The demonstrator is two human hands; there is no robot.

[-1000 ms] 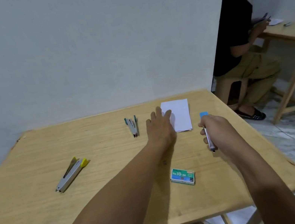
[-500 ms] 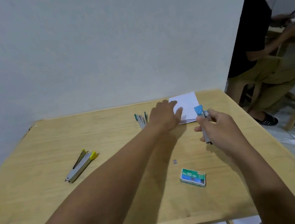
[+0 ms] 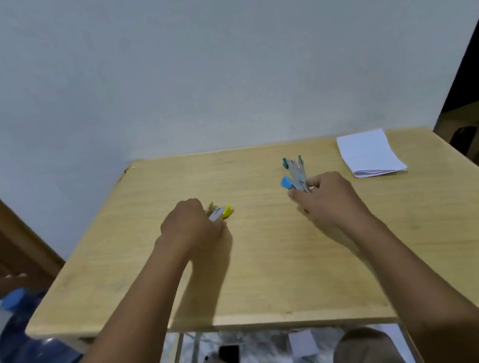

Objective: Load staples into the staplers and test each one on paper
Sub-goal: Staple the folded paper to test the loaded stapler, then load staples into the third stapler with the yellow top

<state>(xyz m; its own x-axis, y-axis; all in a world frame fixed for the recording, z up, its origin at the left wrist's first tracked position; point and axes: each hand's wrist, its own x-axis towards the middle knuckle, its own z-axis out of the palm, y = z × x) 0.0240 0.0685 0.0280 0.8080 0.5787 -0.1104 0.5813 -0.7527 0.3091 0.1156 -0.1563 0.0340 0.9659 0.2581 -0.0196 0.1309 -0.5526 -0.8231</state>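
Wooden table (image 3: 279, 270): paper (image 3: 367, 154), water jug (image 3: 34, 348)

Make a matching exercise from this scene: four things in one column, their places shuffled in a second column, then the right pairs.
Things:
1. yellow stapler
2. blue stapler
3. paper
4. water jug

Places:
A. on the floor, left of the table
B. held by the right hand
C. lying at the table's far right
D. held by the left hand, on the tabletop

Pairs: 1-D, 2-B, 3-C, 4-A.
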